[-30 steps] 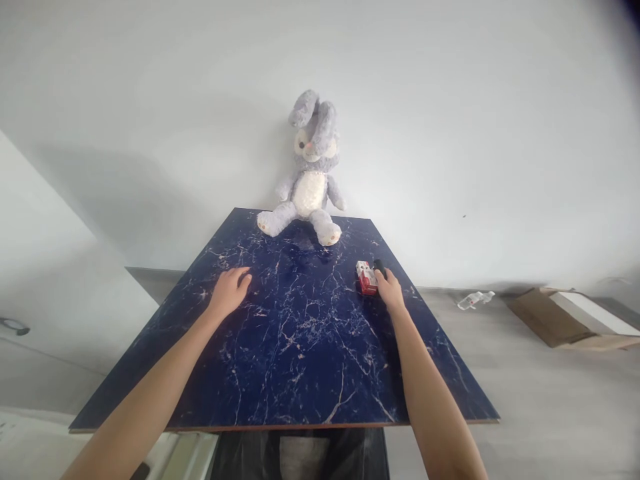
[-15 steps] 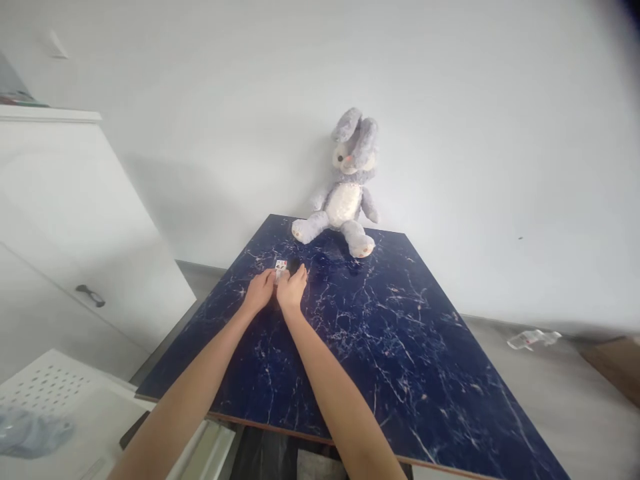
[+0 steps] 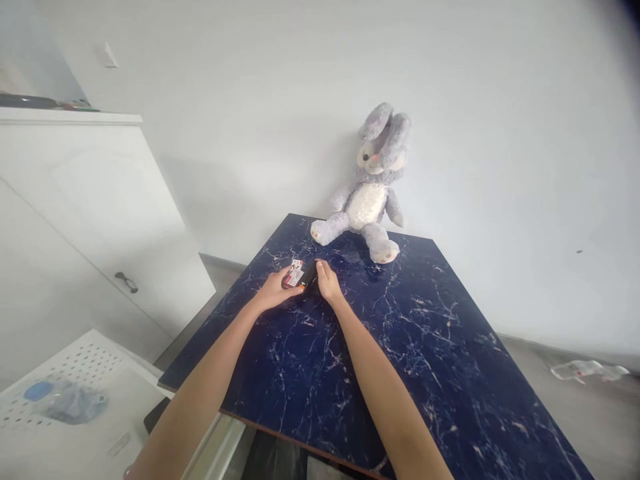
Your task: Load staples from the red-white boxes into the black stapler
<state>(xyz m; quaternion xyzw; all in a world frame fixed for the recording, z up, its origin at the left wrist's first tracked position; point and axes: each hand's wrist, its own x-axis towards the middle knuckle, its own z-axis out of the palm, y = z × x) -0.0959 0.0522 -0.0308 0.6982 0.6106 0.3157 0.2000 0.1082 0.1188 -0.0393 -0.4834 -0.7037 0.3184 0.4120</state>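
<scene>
Between my hands is a small black wallet-like item (image 3: 309, 275), lying spread at the left of the blue marbled table (image 3: 340, 340). White cards or paper pieces with red and dark print (image 3: 295, 275) show on its left half. My left hand (image 3: 275, 291) grips the left edge, thumb across the lower front near a small orange spot. The right edge is held by my right hand (image 3: 328, 280), with its fingers wrapped behind. A grey and white plush rabbit (image 3: 367, 203) sits just beyond, at the table's far edge.
A white cabinet (image 3: 90, 233) with a dark handle stands at left. Nearer is a white perforated surface (image 3: 95, 353) with a blue-capped plastic bottle (image 3: 75, 403) lying on it. Clear plastic bottles (image 3: 587, 371) lie on the floor at right. A wall (image 3: 250, 80) rises behind the table.
My hands have drawn apart, and the black item now shows between them with more of the white and red pieces visible. The whole view has shifted, placing things further right.
</scene>
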